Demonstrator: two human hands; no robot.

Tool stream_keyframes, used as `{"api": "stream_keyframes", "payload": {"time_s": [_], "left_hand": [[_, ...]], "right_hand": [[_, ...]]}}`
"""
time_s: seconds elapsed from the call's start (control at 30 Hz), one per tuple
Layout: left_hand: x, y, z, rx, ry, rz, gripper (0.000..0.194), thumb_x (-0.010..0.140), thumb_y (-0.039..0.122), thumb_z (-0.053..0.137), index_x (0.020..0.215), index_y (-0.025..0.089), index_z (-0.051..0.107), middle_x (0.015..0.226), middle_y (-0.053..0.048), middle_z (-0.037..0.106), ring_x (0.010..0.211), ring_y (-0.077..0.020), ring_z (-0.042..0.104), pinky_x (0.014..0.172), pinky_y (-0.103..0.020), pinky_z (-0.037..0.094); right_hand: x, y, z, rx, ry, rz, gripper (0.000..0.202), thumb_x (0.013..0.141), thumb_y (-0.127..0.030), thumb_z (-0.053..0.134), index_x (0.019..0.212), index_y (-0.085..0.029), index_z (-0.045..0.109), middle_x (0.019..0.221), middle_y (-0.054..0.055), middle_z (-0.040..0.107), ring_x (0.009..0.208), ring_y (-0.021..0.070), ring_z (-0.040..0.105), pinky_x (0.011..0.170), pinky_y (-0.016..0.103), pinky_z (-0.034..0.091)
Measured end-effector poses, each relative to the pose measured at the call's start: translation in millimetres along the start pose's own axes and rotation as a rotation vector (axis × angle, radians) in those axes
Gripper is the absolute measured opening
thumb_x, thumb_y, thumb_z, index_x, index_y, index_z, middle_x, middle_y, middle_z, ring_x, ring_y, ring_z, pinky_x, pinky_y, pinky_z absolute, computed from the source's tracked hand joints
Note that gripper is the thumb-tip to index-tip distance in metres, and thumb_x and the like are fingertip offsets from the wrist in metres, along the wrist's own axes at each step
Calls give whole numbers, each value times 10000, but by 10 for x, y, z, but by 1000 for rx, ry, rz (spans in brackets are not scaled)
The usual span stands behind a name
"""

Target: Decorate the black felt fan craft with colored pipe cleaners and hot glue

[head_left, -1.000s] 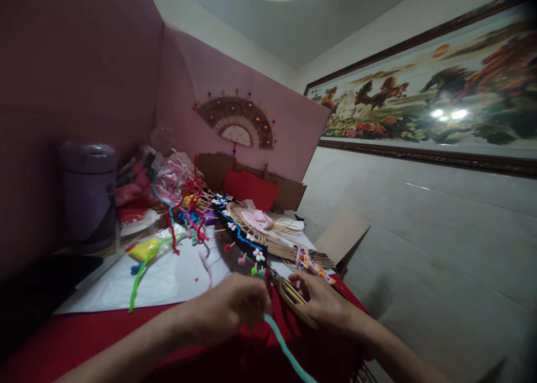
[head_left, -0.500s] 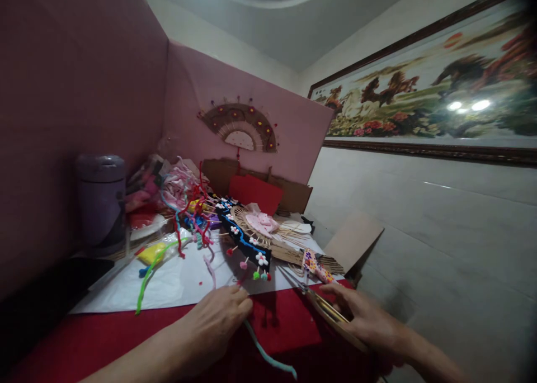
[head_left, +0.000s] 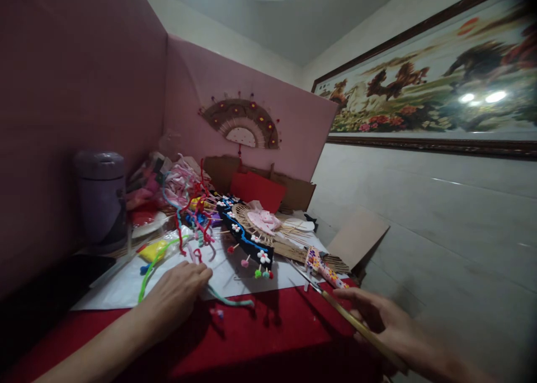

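My left hand (head_left: 180, 285), fingers curled together, is over the white sheet's front edge. A teal pipe cleaner (head_left: 232, 302) trails out from under its fingers, and pink and red pieces lie just beyond it. On the right, my right hand (head_left: 388, 316) grips long gold-handled scissors (head_left: 346, 316), blades pointing towards the sheet. Between the hands lies a handmade fan (head_left: 245, 237) with a black band, white flowers and coloured balls on sticks. A small blurred purplish bit (head_left: 218, 314) shows over the red cloth. The left fingertips are partly hidden.
A purple tumbler (head_left: 100, 198) stands at the left near a dark flat object (head_left: 90, 271). Tangled pipe cleaners (head_left: 201, 215) and a yellow packet (head_left: 151, 251) lie behind my left hand. Cardboard (head_left: 358, 237) leans at the right wall. A second fan (head_left: 245, 123) hangs on the pink panel.
My left hand has moved left with the teal pipe cleaner. The scissors have turned in my right hand, which has shifted slightly right. The small purplish bit has appeared over the red cloth.
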State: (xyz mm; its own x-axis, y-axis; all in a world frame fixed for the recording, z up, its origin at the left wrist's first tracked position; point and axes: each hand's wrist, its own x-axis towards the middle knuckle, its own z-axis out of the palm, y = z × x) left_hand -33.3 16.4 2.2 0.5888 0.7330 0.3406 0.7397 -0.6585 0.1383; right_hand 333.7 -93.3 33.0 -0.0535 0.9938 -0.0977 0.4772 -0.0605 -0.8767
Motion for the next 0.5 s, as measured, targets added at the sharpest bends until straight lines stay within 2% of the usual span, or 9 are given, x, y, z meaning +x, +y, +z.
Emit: {"api": "stream_keyframes", "payload": {"time_s": [0.1, 0.17, 0.2, 0.3, 0.37, 0.43, 0.5], "left_hand": [[13, -143, -113, -14, 166, -134, 239, 761, 31, 421, 694, 194, 583, 697, -60, 630, 640, -206, 541, 627, -328, 368], [19, -199, -242, -183, 254, -213, 177, 768, 116, 478, 643, 198, 573, 614, -35, 578, 578, -183, 504, 570, -299, 359], [26, -214, -313, -353, 263, -229, 139, 762, 173, 523, 638, 197, 582, 594, -27, 567, 562, -173, 499, 546, -283, 365], [90, -216, -503, -964, 264, -350, 172, 685, 346, 655, 701, 175, 646, 543, -15, 563, 468, -141, 488, 444, -240, 365], [158, -212, -584, -1194, 333, -425, 246, 614, 370, 725, 713, 153, 664, 546, -21, 584, 446, -118, 484, 439, -225, 375], [212, -235, -626, -1261, 332, -449, 255, 590, 365, 740, 692, 146, 661, 547, -25, 591, 445, -115, 489, 444, -224, 381], [221, -302, -640, -1158, 273, -477, 200, 595, 334, 713, 645, 152, 645, 506, -14, 567, 422, -122, 475, 415, -226, 349]], "right_hand": [[-11, -131, 87, 15, 102, -113, 674, 643, -478, 750, 1225, -208, 540, 1061, 135, 658, 981, 273, 625, 805, 357, 523], [-3, -230, 162, 1, 180, -191, 738, 627, -460, 762, 1275, -224, 497, 1168, 141, 607, 1051, 278, 591, 829, 353, 517], [11, -282, 205, -2, 208, -220, 766, 620, -444, 769, 1295, -233, 476, 1176, 133, 598, 1039, 270, 591, 819, 342, 519], [111, -459, 365, 13, 251, -254, 742, 618, -421, 768, 1281, -246, 483, 1013, 73, 632, 808, 207, 613, 700, 298, 522], [229, -593, 484, 60, 219, -248, 651, 585, -421, 778, 1164, -222, 555, 860, 30, 614, 673, 167, 567, 597, 269, 493], [358, -723, 582, 85, 164, -270, 519, 579, -376, 780, 1028, -205, 584, 821, 4, 571, 678, 144, 529, 607, 245, 463], [458, -827, 638, 69, 80, -296, 457, 576, -330, 771, 963, -201, 567, 777, -21, 531, 672, 129, 491, 604, 227, 428]]}}
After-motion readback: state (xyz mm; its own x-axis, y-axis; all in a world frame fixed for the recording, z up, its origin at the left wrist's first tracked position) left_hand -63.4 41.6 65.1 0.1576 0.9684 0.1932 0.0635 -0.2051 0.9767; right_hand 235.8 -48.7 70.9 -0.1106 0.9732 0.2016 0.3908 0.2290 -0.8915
